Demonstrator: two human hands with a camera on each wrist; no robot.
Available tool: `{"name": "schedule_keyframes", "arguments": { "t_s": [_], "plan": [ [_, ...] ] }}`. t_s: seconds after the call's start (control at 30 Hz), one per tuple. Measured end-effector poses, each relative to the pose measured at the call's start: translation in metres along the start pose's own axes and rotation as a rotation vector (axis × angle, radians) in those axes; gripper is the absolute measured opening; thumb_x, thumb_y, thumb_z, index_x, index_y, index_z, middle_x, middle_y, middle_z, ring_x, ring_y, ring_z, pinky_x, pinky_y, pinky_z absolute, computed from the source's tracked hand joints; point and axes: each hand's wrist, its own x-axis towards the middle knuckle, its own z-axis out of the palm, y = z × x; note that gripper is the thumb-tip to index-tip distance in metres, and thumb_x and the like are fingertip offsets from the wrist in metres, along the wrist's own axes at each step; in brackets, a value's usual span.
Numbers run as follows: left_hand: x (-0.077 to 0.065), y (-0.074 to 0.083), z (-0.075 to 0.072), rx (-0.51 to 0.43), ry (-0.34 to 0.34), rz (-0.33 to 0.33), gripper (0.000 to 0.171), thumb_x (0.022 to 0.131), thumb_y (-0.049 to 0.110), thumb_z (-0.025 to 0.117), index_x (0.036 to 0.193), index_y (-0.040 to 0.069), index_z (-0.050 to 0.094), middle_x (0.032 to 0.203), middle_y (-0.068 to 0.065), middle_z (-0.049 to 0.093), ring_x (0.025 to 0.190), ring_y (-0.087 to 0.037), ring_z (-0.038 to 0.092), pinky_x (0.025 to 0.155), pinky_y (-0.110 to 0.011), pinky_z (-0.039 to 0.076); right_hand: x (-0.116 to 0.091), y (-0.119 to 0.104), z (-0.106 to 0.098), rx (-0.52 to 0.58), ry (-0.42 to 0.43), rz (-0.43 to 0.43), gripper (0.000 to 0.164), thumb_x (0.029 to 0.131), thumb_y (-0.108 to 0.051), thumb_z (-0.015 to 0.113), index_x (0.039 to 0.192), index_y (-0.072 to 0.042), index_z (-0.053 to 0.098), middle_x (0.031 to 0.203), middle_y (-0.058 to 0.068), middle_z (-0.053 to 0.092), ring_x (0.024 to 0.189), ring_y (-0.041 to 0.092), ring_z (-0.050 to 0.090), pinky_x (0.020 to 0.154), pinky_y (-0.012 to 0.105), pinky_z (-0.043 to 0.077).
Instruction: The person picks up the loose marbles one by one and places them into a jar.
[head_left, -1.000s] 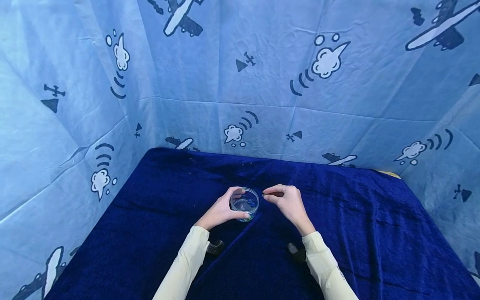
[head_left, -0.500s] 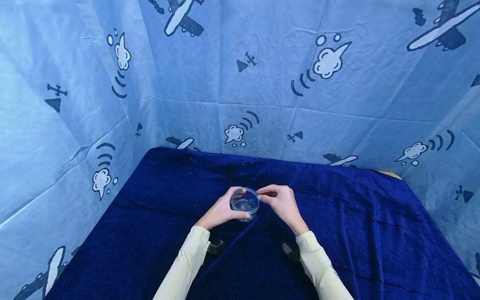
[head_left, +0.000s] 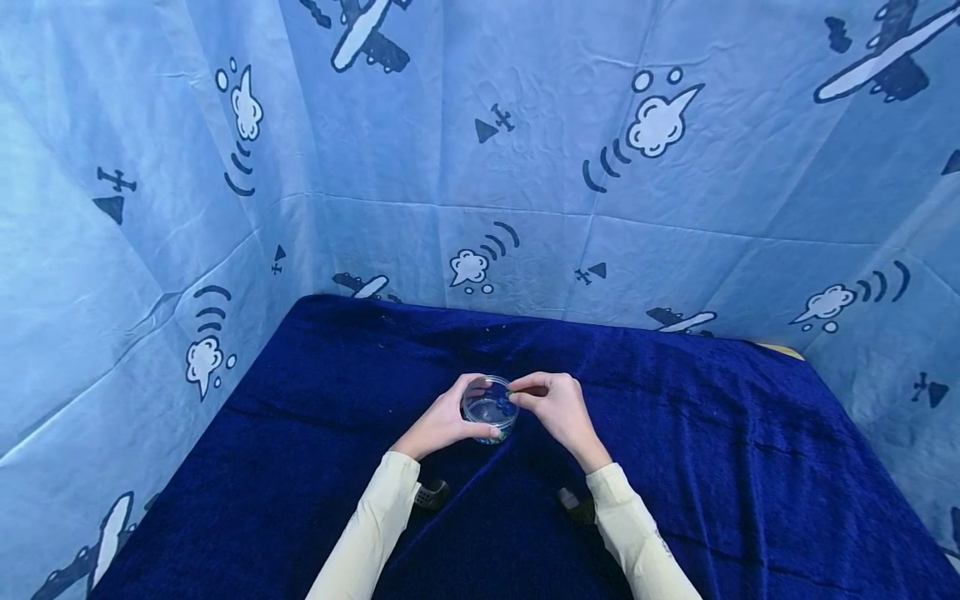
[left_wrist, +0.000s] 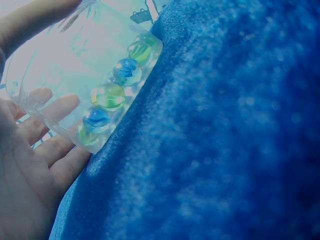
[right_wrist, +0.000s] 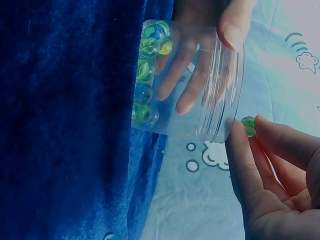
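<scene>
Marble [right_wrist: 248, 125]: pinched in the right hand [head_left: 558, 408] fingertips at the jar rim; small, hard, slick, likely to roll.
Jar [head_left: 491, 407]: clear, light, stiff plastic, on the blue tabletop [head_left: 697, 433]; left hand [head_left: 442, 421] fingers wrapped round its wall.
Inside jar: marbles [left_wrist: 111, 96] across the bottom.

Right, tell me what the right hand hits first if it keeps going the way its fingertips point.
Probably the rim of the clear jar: the right hand, pinching a green marble, points at the jar's mouth.
</scene>
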Motion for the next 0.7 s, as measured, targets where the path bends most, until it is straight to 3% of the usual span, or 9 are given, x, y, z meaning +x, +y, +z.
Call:
{"name": "schedule_keyframes", "arguments": {
  "t_s": [0.27,0.7],
  "plan": [
    [-0.0002,-0.0007,0.0003,-0.013,0.001,0.007,0.081,0.082,0.031,0.087,0.149,0.015,0.043,0.149,-0.007,0.054,0.135,-0.026,0.052,0.113,-0.049,0.04,-0.0002,0.0002,0.0004,-0.001,-0.006,0.005,0.01,0.088,-0.002,0.079,0.097,0.001,0.08,0.098,0.011,0.078,0.094,0.026,0.075,0.083,0.045,0.058],
    [-0.0002,0.0004,0.0,-0.003,0.001,0.003,0.081,0.083,0.03,0.087,0.149,0.015,0.043,0.149,-0.006,0.053,0.136,-0.026,0.052,0.113,-0.05,0.039,-0.0005,-0.0002,-0.0021,-0.001,-0.002,0.019,0.011,0.088,-0.006,0.08,0.098,0.0,0.081,0.096,0.008,0.078,0.091,0.022,0.074,0.078,0.031,0.055]
  ]
}}
